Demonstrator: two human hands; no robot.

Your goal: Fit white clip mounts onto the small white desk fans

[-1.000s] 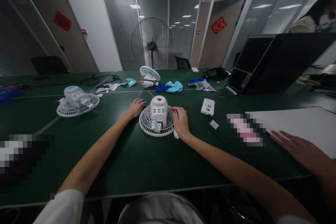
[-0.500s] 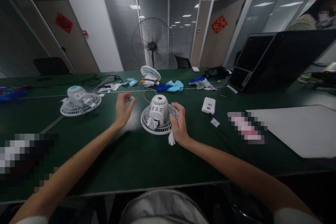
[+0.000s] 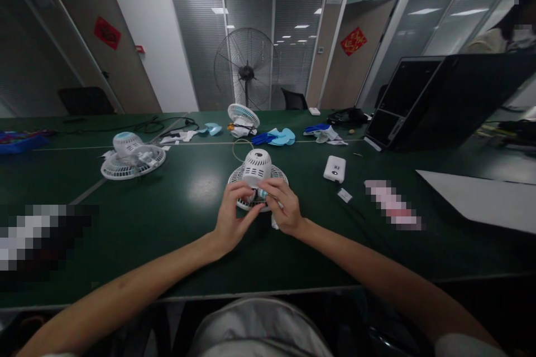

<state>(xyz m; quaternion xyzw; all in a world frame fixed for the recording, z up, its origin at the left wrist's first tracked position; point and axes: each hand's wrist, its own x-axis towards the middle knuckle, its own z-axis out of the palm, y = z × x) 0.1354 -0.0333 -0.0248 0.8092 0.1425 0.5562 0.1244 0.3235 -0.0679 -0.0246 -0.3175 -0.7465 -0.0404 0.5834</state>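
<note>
Left hand (image 3: 237, 212) curled, thumb spread off fingers, can't tell if gripping. Right hand (image 3: 288, 209) bent round small light-blue piece (image 3: 262, 193), pinch unclear. White fan (image 3: 257, 166) grille-down on bench (image 3: 184, 284), just beyond both.

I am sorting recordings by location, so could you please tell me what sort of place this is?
Probably an office or workroom: window blinds show at the back, white fan units sit on a large green table, and what looks like a black computer case stands on the right.
</note>
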